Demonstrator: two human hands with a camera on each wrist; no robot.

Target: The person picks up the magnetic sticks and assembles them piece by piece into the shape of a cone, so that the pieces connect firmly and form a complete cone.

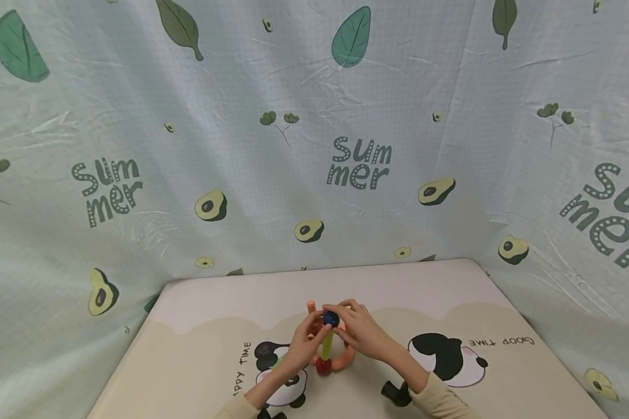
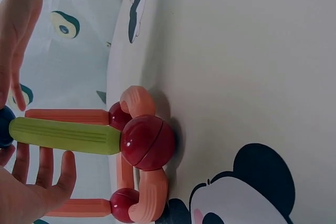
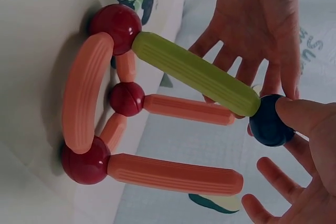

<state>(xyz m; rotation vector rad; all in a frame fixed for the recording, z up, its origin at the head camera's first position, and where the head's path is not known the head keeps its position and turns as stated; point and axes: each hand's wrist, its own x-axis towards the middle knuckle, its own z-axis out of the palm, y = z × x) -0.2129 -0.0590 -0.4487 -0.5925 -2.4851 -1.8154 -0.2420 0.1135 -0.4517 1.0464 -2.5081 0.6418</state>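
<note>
A toy frame of magnetic rods and balls stands on the table between the hands. Its base joins red balls (image 3: 86, 160) with curved orange rods (image 3: 86, 95). Two straight orange rods (image 3: 176, 174) rise from it, their upper ends bare. A yellow-green rod (image 2: 65, 136) rises from the nearest red ball (image 2: 148, 142) and has a dark blue ball (image 3: 270, 121) on top. My right hand (image 1: 364, 330) pinches the blue ball between thumb and fingers. From the other side, my left hand (image 1: 305, 342) holds the same ball at its fingertips, its other fingers spread behind the yellow-green rod.
The table (image 1: 188, 343) has a pale cover with panda prints (image 1: 445, 358) and lettering. Behind it and along both sides hangs a light curtain (image 1: 272, 174) printed with avocados and leaves.
</note>
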